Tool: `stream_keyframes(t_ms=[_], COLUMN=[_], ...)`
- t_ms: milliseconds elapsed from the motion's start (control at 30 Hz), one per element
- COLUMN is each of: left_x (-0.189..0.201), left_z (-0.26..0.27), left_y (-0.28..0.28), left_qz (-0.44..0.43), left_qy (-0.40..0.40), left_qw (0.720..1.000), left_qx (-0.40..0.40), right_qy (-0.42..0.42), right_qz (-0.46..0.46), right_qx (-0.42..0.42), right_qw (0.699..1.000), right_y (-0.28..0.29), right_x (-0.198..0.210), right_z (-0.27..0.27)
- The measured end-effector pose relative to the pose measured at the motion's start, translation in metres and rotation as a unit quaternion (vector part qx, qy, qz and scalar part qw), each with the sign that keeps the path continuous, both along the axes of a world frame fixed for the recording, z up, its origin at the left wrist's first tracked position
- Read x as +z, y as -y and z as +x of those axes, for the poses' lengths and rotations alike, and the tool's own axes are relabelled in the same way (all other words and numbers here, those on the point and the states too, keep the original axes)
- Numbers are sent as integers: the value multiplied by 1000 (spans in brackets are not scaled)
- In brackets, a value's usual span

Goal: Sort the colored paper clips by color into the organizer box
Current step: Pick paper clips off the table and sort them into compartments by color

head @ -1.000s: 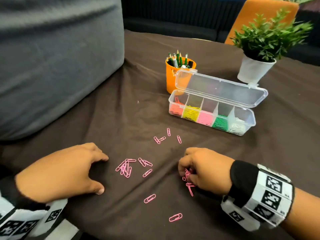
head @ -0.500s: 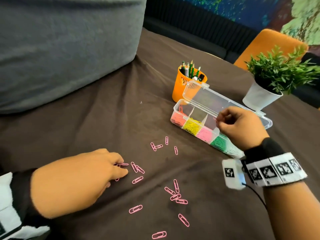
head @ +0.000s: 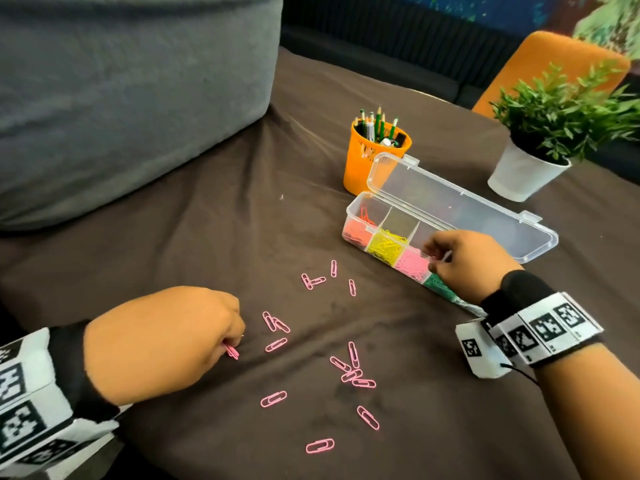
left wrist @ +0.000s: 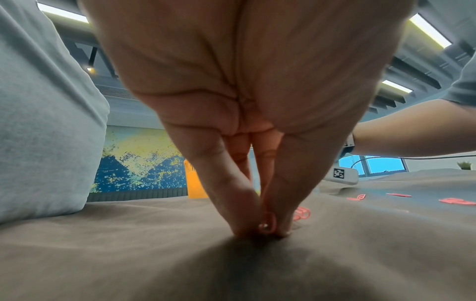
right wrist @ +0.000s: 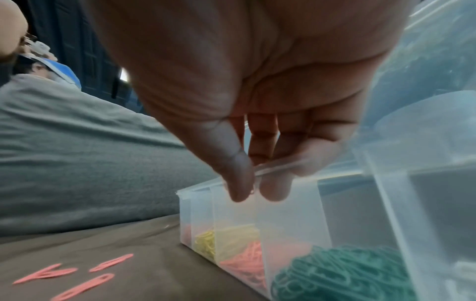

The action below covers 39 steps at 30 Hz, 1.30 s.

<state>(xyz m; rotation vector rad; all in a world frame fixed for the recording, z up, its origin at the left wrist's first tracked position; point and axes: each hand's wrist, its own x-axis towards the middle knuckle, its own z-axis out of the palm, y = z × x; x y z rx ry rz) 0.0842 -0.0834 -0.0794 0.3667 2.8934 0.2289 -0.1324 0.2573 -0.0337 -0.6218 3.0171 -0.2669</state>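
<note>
Two hands recorded. Left hand (head: 162, 344): fingertips pressed to the brown cloth (head: 207, 237), pinching pink paper clips (head: 231, 351). Right hand (head: 464, 265): fingers bunched over the organizer box (head: 356, 216) pink compartment, presumably for release; contents cannot be told. Loose pink clips (head: 351, 374) were scattered mid-cloth. Orange pencil cup (head: 367, 161) stood behind, unobstructing.

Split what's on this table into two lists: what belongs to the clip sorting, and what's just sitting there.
Part of the job:
- loose pink paper clips on the cloth
- organizer box, lid open, clips sorted by color
- left hand, pinching pink clips
- right hand, over the pink compartment

Just lying about:
- orange pencil cup
- potted plant
- gray cushion
</note>
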Motion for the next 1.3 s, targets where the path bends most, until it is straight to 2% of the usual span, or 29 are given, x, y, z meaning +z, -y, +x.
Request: stream_keyframes(t_ms=[133, 267, 400, 500, 633, 667, 733, 800, 833, 900, 967, 1100, 1200, 1300], left_x=[2, 5, 21, 50, 80, 82, 80, 75, 72, 68, 66, 72, 81, 88], left_z=[-4, -4, -10, -24, -59, -71, -98, -123, -132, -144, -149, -153, -153, -153], left_y=[-3, -2, -5, -32, -95, -114, -150, -179, -190, -200, -199, -176, -157, -130], left_qz=[11, 19, 75, 162, 226, 241, 255, 224, 191, 108, 76, 163, 228, 193], left_qy=[-52, -34, -10, -13, -96, -116, -131, -119, -109, -97, -100, -84, -73, -115], left_qw=[998, 999, 997, 987, 967, 961, 955, 963, 970, 981, 981, 977, 967, 972], left_qx=[-44, -35, -4, -10, -70, -75, -77, -88, -99, -129, -144, -109, -88, -72], right_qy=[18, 45, 61, 32, -64, -51, 41, 139, 158, 161, 152, 158, 177, 183], right_qz=[-17, -49, -76, -130, -211, -222, -240, -216, -189, -130, -82, -6, 63, 77], right_qx=[24, 13, 7, -8, 14, 20, 37, 49, 56, 81, 99, 115, 149, 196], right_qw=[999, 998, 995, 991, 975, 973, 969, 965, 968, 975, 980, 981, 971, 960], right_y=[-8, -22, -32, -40, -39, -36, -25, -16, -12, -6, 1, 17, 28, 34], right_x=[4, 4, 1, 1, 8, 9, 8, 3, -1, -8, -9, -11, -14, -18], right_z=[48, 95, 111, 118, 141, 148, 159, 168, 171, 173, 173, 163, 162, 168])
